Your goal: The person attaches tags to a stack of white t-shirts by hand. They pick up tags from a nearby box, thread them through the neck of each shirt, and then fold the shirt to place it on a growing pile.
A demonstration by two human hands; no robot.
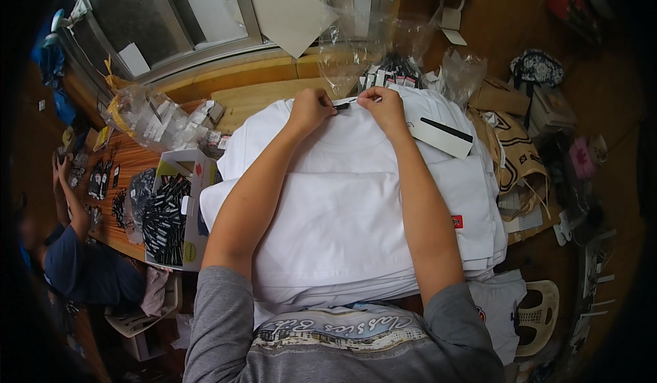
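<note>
A stack of folded white T-shirts (349,212) lies on the wooden table in front of me. My left hand (309,109) and my right hand (383,107) meet at the collar of the top shirt, at its far edge. Both pinch a small dark tag (344,105) between their fingertips there. A white card with a black stripe (442,136) lies on the shirt just right of my right hand. A small red label (457,221) shows on the right side of the stack.
An open box of black tags (168,219) stands left of the stack, with clear plastic bags of tags (154,119) behind it. More clear bags (363,47) lie beyond the collar. Another person (75,260) sits at far left. A white plastic stool (537,311) stands lower right.
</note>
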